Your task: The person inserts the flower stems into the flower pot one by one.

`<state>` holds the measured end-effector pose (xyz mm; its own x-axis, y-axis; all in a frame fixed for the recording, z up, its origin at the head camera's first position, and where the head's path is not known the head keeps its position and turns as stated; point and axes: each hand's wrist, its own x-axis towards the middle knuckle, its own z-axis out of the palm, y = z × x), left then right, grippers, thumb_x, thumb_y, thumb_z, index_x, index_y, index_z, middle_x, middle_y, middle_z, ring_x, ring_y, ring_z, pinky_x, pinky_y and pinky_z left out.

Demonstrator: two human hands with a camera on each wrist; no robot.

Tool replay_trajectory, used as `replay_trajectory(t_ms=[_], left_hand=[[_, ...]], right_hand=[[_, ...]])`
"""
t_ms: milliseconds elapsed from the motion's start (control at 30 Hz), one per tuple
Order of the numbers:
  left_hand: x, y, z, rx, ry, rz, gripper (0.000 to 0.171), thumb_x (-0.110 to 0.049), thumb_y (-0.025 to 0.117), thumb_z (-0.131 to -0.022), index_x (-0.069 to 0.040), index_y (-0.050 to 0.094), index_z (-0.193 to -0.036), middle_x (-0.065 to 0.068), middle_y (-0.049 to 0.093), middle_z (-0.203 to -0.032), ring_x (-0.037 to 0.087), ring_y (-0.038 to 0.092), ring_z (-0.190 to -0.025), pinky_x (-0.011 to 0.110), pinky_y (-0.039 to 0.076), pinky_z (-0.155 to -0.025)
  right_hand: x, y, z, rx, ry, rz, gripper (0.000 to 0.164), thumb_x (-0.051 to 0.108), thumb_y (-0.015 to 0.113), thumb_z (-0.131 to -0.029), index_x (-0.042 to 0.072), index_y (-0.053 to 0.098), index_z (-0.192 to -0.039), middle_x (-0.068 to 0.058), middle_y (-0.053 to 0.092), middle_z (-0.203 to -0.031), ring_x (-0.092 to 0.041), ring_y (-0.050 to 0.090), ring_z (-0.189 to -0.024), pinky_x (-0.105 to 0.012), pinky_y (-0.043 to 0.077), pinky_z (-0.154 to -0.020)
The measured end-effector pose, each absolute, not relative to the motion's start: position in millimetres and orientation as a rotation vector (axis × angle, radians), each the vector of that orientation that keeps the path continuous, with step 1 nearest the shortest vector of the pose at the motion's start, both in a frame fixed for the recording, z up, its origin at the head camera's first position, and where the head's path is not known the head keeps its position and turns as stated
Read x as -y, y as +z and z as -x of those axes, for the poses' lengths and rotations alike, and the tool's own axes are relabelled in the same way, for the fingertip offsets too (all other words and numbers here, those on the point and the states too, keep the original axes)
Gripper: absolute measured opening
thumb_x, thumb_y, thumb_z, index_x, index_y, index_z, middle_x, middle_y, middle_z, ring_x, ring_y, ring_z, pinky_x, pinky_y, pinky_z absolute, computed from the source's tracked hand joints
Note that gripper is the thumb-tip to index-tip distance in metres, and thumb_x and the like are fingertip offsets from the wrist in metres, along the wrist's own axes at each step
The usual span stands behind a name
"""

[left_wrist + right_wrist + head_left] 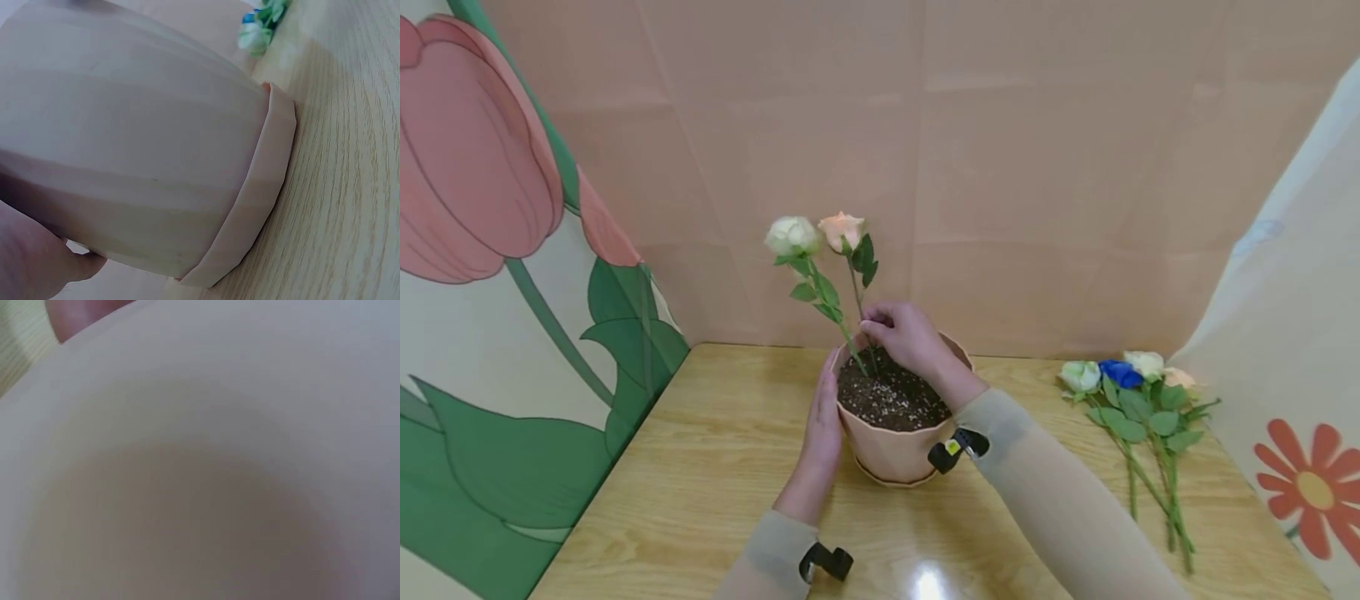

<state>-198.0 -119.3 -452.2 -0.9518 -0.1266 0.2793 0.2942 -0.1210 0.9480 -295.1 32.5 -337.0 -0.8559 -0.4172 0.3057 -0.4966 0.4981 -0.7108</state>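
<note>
A pink flowerpot point(891, 450) full of dark soil point(898, 400) stands on its saucer point(253, 194) on the wooden table. In the soil a white rose point(793, 237) leans to the left. Beside it rises a peach rose point(842, 231), its stem pinched low down by my right hand point(913, 340) above the pot. My left hand point(823, 425) lies along the pot's left side with the fingers extended upward, touching the wall. The right wrist view is mostly filled by a blurred pale surface close to the lens.
To the right on the table point(730, 467) lies a bunch of roses with white, blue and peach heads; the blue rose point(1121, 373) is in the middle. A pinkish backdrop point(1037, 183) hangs behind, and printed floral sheets flank both sides.
</note>
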Motion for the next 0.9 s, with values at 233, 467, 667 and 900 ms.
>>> replay_trajectory(t_ms=[233,467,667,900], left_hand=[[118.8,-452.3,198.1,1.875,-2.161,0.182,0.062,-0.041,0.023,-0.122,-0.008,0.027,-0.175,0.012,0.028,-0.18,0.033,0.023,-0.166,0.055,0.015,-0.135],[118.9,-453.4,198.4,1.883,-2.142,0.166,0.061,-0.041,0.024,-0.122,-0.01,0.028,-0.175,0.01,0.029,-0.18,0.031,0.023,-0.166,0.053,0.016,-0.135],[119.4,-454.5,200.1,1.875,-2.143,0.175,0.062,-0.039,0.023,-0.122,-0.008,0.028,-0.175,0.012,0.029,-0.18,0.032,0.023,-0.166,0.054,0.015,-0.135],[118.8,-453.7,198.9,1.869,-2.161,0.193,0.062,-0.04,0.023,-0.122,-0.01,0.027,-0.176,0.012,0.028,-0.18,0.033,0.023,-0.166,0.054,0.015,-0.135]], right_hand=[[-34.1,-338.7,293.9,2.635,1.311,-0.777,0.013,0.015,0.071,-0.11,0.008,0.075,-0.1,-0.006,0.072,-0.09,-0.02,0.064,-0.085,-0.035,0.051,-0.076],[-33.7,-338.5,293.6,2.641,1.337,-0.739,0.012,0.017,0.072,-0.11,0.008,0.078,-0.107,-0.003,0.073,-0.092,-0.02,0.066,-0.088,-0.036,0.054,-0.08],[-33.4,-337.5,294.0,2.661,1.357,-0.688,0.018,0.019,0.072,-0.11,0.006,0.08,-0.12,-0.005,0.076,-0.098,-0.021,0.07,-0.093,-0.04,0.058,-0.085],[-34.9,-339.5,294.6,2.653,1.369,-0.673,0.019,0.019,0.072,-0.11,0.005,0.079,-0.121,-0.007,0.077,-0.099,-0.023,0.07,-0.093,-0.041,0.06,-0.085]])
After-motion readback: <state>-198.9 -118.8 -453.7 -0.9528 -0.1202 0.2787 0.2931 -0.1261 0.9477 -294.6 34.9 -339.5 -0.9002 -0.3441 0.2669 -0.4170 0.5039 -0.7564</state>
